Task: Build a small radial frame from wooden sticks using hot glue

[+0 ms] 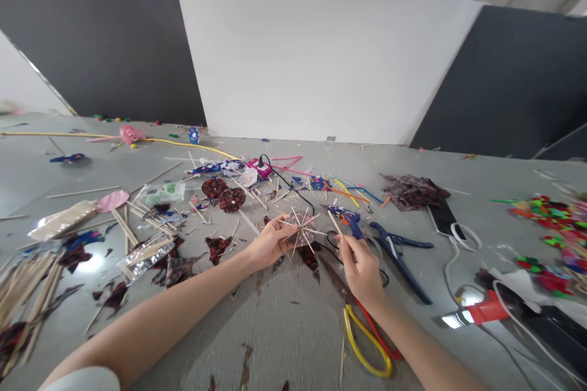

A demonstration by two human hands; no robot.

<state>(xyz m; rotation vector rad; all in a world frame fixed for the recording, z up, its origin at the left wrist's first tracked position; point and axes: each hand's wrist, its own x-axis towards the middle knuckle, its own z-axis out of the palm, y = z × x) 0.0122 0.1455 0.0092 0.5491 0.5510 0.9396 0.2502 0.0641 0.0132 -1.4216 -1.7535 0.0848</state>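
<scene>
My left hand [269, 243] is closed on a small round piece with thin wooden sticks fanned out from its middle [300, 229], held just above the grey table [284, 330]. Beside it on the right, my right hand [362, 269] pinches a single thin wooden stick [334, 223] that points up and to the left, its tip close to the fan. A blue glue gun [347, 217] lies just behind my right hand.
Scissors with yellow and red handles [367, 342] lie under my right wrist, blue pliers [401, 253] to its right. Stick bundles [27, 293], dark patterned paper scraps [415, 190], round paper discs [224, 194], a phone [443, 218] and cables clutter the table. White and black panels stand behind.
</scene>
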